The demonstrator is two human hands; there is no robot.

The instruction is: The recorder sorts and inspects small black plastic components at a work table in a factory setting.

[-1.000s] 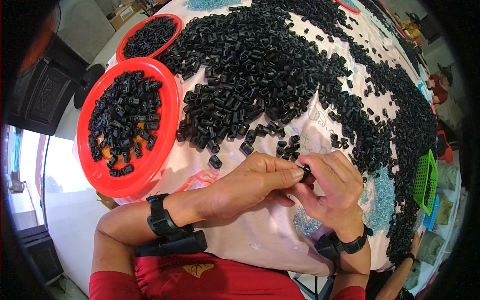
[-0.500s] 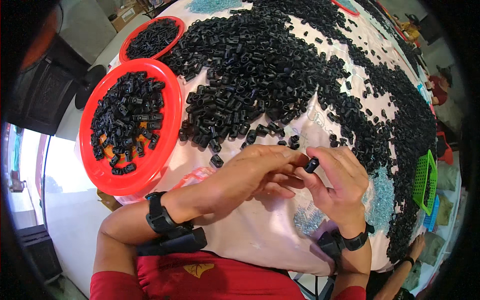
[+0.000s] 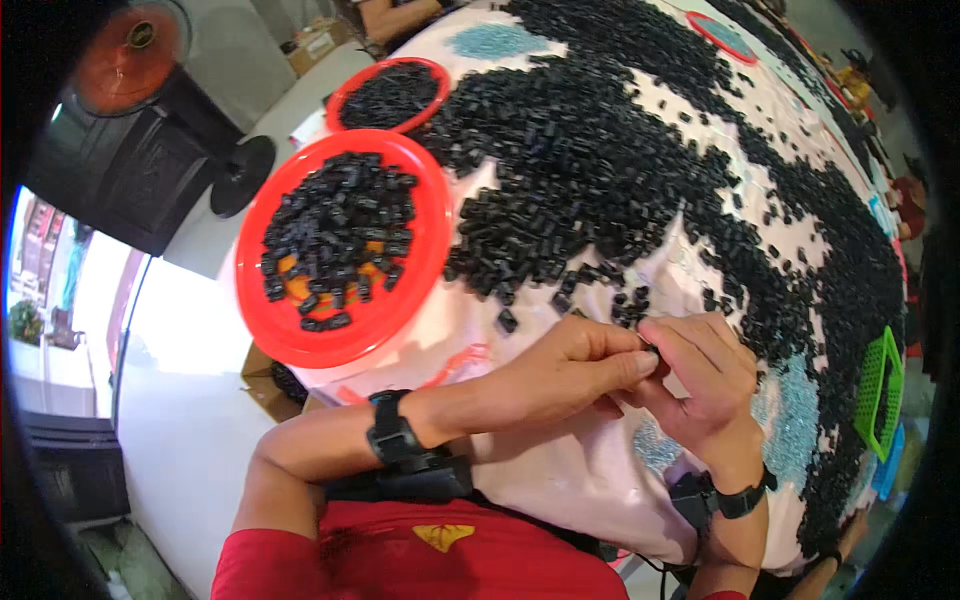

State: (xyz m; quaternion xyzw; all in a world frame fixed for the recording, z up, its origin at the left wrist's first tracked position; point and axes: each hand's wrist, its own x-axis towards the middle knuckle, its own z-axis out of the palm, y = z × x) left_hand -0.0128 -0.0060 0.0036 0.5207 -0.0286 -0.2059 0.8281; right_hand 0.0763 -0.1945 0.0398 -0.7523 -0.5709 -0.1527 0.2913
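Observation:
Both hands meet over the near edge of a heap of small black plastic pieces [image 3: 570, 170] that look like cord-lock parts. My left hand [image 3: 580, 365] pinches with thumb and forefinger at one small black plastic piece [image 3: 653, 351]. From the other side, the thumb and fingers of my right hand [image 3: 708, 380] close around the same piece, which is mostly hidden by fingertips. Left of my hands sits a red plate [image 3: 335, 348] with a mound of similar black pieces, several with a square-cut look.
Behind that plate stands a smaller red tray [image 3: 440, 98] of thin black parts. Bluish, shiny small bits [image 3: 795, 420] are piled to the right, near a green basket [image 3: 880, 395]. A pedestal fan [image 3: 130, 50] stands far left. Another person's arm [image 3: 400, 18] rests at the far table edge.
The view has shifted, so the scene sits farther right and lower. My left thumb and forefinger have closed onto the piece, which previously showed clearly in my right hand's pinch.

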